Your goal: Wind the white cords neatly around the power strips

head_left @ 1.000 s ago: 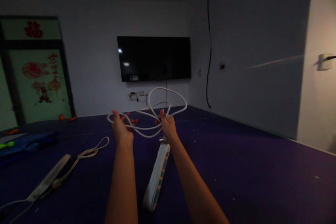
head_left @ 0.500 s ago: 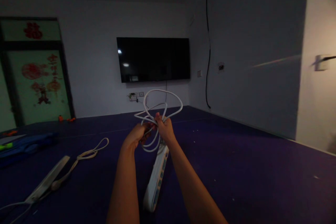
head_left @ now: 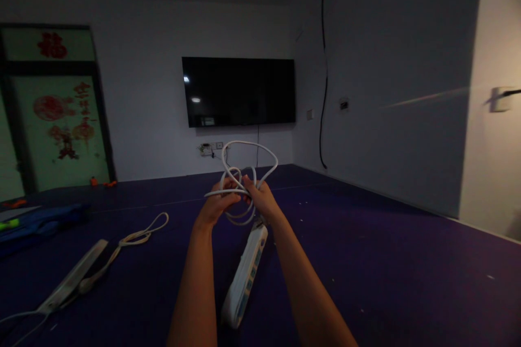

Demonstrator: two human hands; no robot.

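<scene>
Left hand [head_left: 214, 206] now nearer right hand [head_left: 262, 199], both in a pinch on white cable [head_left: 277, 161], power strip [head_left: 244, 276] below, second strip [head_left: 77, 275] leftward.

Power strip [head_left: 245, 276] sits mid-surface [head_left: 366, 271], pointing away from the viewer. Past its far end, the cable [head_left: 251, 142] loops up between the left hand [head_left: 217, 203] and right hand [head_left: 264, 199]. Off to the left there's a second strip [head_left: 75, 276], with its cord [head_left: 138, 238] trailing beyond it. Farther left is what's probably cloth [head_left: 49, 222], kinda dim there. TV [head_left: 240, 92] on the wall [head_left: 142, 92] behind everything, door [head_left: 61, 114] back left.
</scene>
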